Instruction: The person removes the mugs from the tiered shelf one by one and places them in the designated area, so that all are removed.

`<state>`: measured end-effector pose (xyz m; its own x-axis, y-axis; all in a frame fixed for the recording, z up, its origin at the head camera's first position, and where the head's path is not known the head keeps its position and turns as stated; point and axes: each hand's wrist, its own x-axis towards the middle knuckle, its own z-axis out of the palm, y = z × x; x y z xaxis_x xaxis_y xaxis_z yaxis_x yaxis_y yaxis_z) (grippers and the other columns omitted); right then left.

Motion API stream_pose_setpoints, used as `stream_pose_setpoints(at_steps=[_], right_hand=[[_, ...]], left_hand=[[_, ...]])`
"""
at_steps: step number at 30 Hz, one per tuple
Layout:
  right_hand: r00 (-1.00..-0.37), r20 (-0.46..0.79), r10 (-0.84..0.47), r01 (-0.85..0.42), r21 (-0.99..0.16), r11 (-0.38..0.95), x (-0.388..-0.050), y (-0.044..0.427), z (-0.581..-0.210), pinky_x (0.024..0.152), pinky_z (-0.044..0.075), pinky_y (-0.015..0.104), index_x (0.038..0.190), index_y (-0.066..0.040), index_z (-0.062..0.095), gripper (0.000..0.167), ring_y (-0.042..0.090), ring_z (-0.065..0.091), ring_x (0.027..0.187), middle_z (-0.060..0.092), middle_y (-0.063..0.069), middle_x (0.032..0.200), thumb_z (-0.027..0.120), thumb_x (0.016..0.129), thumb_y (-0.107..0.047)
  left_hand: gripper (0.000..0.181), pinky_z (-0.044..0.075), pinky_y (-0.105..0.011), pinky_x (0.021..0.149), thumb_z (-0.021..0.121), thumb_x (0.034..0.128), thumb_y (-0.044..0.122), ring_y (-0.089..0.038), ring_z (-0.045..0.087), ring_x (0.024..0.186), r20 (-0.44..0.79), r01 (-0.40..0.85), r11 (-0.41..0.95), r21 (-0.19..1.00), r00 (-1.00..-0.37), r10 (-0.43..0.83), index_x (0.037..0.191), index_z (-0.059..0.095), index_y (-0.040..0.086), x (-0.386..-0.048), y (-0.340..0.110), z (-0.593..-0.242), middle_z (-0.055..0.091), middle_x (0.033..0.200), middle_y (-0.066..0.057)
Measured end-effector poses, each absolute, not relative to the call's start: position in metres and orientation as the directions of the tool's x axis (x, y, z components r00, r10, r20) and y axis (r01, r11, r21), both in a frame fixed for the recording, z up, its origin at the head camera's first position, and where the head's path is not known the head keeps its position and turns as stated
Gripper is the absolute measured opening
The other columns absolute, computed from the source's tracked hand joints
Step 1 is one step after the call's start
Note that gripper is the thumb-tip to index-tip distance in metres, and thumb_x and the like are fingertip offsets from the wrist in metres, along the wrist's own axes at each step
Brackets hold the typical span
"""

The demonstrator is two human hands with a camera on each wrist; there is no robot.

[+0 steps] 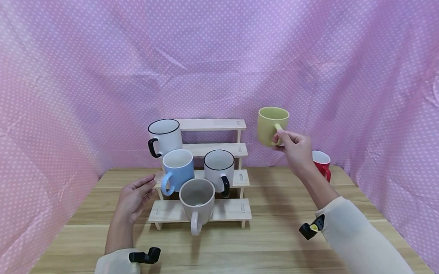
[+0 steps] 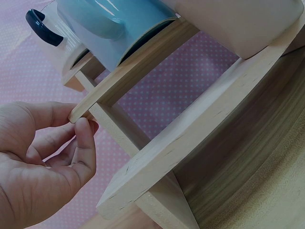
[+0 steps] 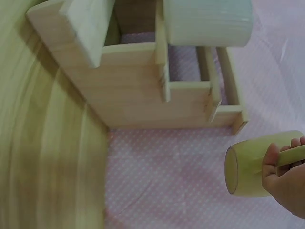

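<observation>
My right hand (image 1: 296,149) pinches the handle of a yellow-green mug (image 1: 267,128), held upright in the air right of the wooden tiered rack (image 1: 219,124). In the right wrist view the same mug (image 3: 248,167) shows its base beside the rack. Thumb and fingers of my left hand (image 2: 47,162) pinch the left end of a rack shelf (image 2: 102,90). On the rack stand a white mug with black rim (image 1: 170,141) at upper left, a blue mug (image 1: 182,173), a second black-rimmed white mug (image 1: 215,174) and, on the lowest shelf, a grey-beige mug (image 1: 198,201).
A red mug (image 1: 319,164) with a white inside stands at the table's back right, partly behind my right forearm. The wooden table (image 1: 224,255) bears the rack. Pink dotted cloth (image 1: 215,51) hangs behind and at both sides.
</observation>
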<state>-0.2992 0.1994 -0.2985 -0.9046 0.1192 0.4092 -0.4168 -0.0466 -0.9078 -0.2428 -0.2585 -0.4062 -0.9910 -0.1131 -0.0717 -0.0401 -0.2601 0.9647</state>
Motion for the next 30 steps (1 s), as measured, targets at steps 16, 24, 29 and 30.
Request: stream_pose_setpoints(at_steps=[16,24,29,30], right_hand=[[-0.944,0.266,0.196,-0.293,-0.949,-0.12,-0.306,0.222,-0.353,0.076,0.064,0.03,0.105,0.02,0.066,0.039,0.016,0.065,0.083,0.067,0.006,0.084,0.067,0.102,-0.019],[-0.949,0.19,0.252,-0.235,-0.958,-0.162,-0.308,0.232,-0.376,0.071,0.064,0.03,0.094,0.011,0.073,0.026,0.016,0.066,0.077,0.068,0.005,0.079,0.067,0.101,-0.014],[-0.952,0.155,0.265,-0.2,-0.968,-0.154,-0.313,0.24,-0.39,0.072,0.064,0.031,0.093,0.01,0.074,0.025,0.015,0.065,0.079,0.068,0.004,0.079,0.067,0.101,-0.012],[-0.953,0.149,0.264,-0.192,-0.97,-0.146,-0.314,0.241,-0.392,0.073,0.064,0.032,0.094,0.011,0.073,0.026,0.015,0.065,0.079,0.068,0.004,0.079,0.067,0.101,-0.013]], left_hand=[[0.026,0.057,-0.017,0.08,0.071,0.0977,0.01,-0.006,0.065,0.085,-0.063,-0.031,-0.269,0.963,-0.992,-0.112,0.123,0.072,0.006,-0.243,-0.259,-0.407,0.072,0.107,0.01],[0.026,0.057,-0.017,0.081,0.072,0.098,0.012,-0.006,0.065,0.085,-0.078,-0.045,-0.258,0.965,-0.99,-0.12,0.124,0.072,0.007,-0.242,-0.257,-0.407,0.071,0.105,0.009],[0.025,0.057,-0.018,0.081,0.071,0.0982,0.011,-0.007,0.064,0.085,-0.075,-0.041,-0.26,0.965,-0.989,-0.124,0.123,0.073,0.007,-0.242,-0.257,-0.406,0.071,0.104,0.008],[0.025,0.057,-0.018,0.081,0.071,0.0984,0.011,-0.007,0.064,0.085,-0.075,-0.041,-0.258,0.965,-0.989,-0.125,0.123,0.073,0.007,-0.242,-0.257,-0.406,0.071,0.104,0.007]])
